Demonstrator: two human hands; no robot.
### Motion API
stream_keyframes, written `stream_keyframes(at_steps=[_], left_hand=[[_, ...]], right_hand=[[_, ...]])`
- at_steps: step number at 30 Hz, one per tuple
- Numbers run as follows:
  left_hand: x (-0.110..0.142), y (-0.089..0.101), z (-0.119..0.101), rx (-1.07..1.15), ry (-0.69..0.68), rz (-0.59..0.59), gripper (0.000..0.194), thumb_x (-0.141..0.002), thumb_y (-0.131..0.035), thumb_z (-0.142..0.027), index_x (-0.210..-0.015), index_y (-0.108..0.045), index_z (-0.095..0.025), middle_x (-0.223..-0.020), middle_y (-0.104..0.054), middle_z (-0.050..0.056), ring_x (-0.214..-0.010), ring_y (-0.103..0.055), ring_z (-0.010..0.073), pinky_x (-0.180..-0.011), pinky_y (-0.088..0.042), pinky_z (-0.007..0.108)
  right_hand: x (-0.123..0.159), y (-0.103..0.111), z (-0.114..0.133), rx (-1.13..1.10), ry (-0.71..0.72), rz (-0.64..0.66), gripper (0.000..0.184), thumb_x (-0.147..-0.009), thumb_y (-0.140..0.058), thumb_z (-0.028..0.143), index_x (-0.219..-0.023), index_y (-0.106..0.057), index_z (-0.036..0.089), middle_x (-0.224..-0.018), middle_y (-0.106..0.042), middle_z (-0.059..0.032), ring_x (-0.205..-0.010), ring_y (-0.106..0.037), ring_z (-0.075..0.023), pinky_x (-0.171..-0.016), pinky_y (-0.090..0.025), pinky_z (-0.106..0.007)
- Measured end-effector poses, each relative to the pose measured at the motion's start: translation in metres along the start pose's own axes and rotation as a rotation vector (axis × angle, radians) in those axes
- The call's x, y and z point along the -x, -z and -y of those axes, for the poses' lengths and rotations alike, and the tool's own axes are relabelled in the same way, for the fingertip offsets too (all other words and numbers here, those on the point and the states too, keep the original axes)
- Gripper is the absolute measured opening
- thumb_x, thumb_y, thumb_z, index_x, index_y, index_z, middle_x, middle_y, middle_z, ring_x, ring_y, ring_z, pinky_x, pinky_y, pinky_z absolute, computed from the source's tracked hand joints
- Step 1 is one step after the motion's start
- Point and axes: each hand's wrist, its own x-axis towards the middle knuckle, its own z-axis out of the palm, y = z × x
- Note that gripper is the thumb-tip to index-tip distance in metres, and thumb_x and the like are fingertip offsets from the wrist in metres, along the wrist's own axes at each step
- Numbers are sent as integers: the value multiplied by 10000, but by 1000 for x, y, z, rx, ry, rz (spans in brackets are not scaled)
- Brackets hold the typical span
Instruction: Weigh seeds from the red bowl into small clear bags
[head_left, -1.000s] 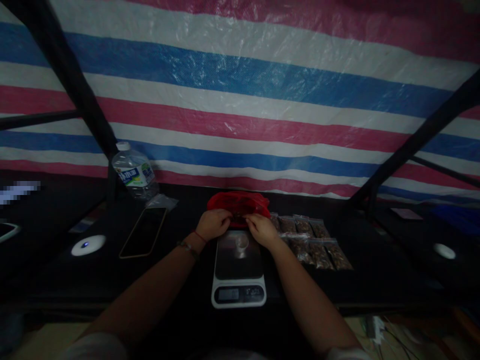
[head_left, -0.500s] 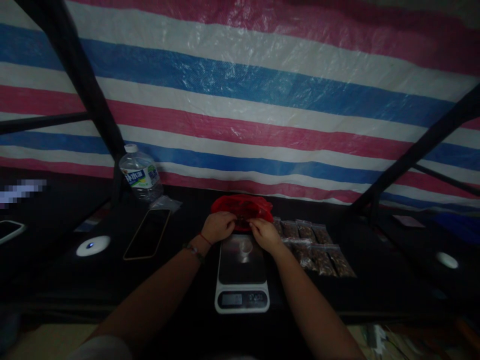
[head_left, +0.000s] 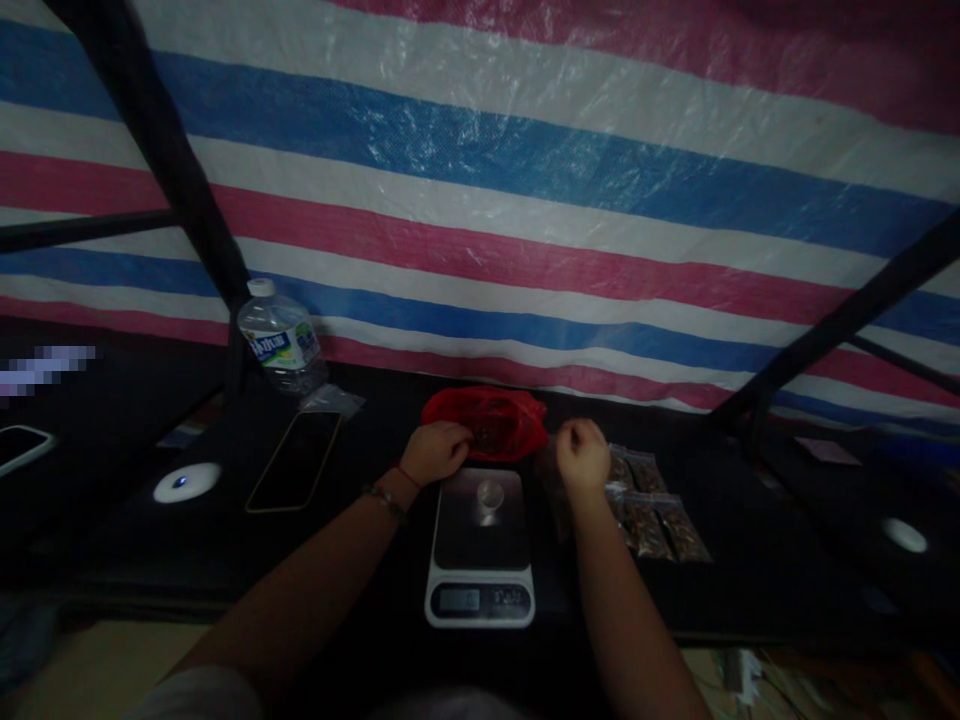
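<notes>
A red plastic bag lies with its mouth towards me, some dark bits inside. My left hand is closed at the bag's near left edge, its fingertips gripping the plastic. Right of the bag, my right hand has curled fingers over small clear zip bags filled with brown pieces. Whatever is between those fingers is hidden; a dim, blurred patch shows beside the wrist. Between my forearms sits a white kitchen scale with a dark plate. A small round clear object rests on that plate.
To the left are a dark-screened phone, a clear plastic bag and a large labelled bottle. A white oval device lies farther left. Behind the black table hangs a striped sheet, with black frame bars at both sides.
My right hand has left the red bag's edge and moved right over the small zip bags. The red bag's mouth gapes wider. My left hand stays at its edge.
</notes>
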Motion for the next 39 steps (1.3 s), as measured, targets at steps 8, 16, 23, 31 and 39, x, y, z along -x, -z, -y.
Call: stream_keyframes(at_steps=[8, 16, 23, 31, 39], left_hand=[[-2, 2, -2, 37, 9, -15, 227, -805, -489, -198, -927, -680, -202, -944, -714, 39, -874, -650, 196, -785, -496, 320], [-1, 4, -4, 182, 23, -70, 230, -796, -483, -173, -914, -680, -188, -921, -715, 45, -845, -661, 179, -781, -514, 305], [-1, 9, -4, 496, 190, -218, 217, -829, -484, -236, -934, -661, -166, -855, -714, 49, -765, -664, 152, -707, -530, 262], [4, 6, -1, 911, 216, -149, 418, -901, -410, -483, -813, -605, -124, -617, -629, 22, -507, -564, 98, -458, -421, 186], [-2, 3, -5, 945, 369, -169, 292, -852, -509, -384, -744, -614, -134, -560, -611, -7, -430, -505, 73, -409, -400, 169]], right_hand=[[4, -15, -10, 340, -61, 457, 502, -765, -586, 504, -1116, -634, 148, -1018, -648, -168, -979, -587, -282, -877, -390, -402], [0, -11, -9, 138, -135, 285, 424, -764, -597, 382, -1123, -605, 155, -991, -613, -143, -920, -603, -248, -824, -460, -359], [-1, 12, 12, -293, 238, -128, 480, -785, -608, 367, -1220, -489, 203, -1189, -556, -134, -1137, -520, -273, -967, -424, -472], [-9, -7, 74, -340, 567, 458, 476, -768, -590, 146, -1230, -530, 242, -1229, -597, -63, -1216, -460, -241, -1037, -351, -460], [-11, -17, 74, -413, 518, 356, 477, -763, -481, 33, -1181, -596, 231, -1284, -553, -74, -1231, -441, -226, -1047, -350, -461]])
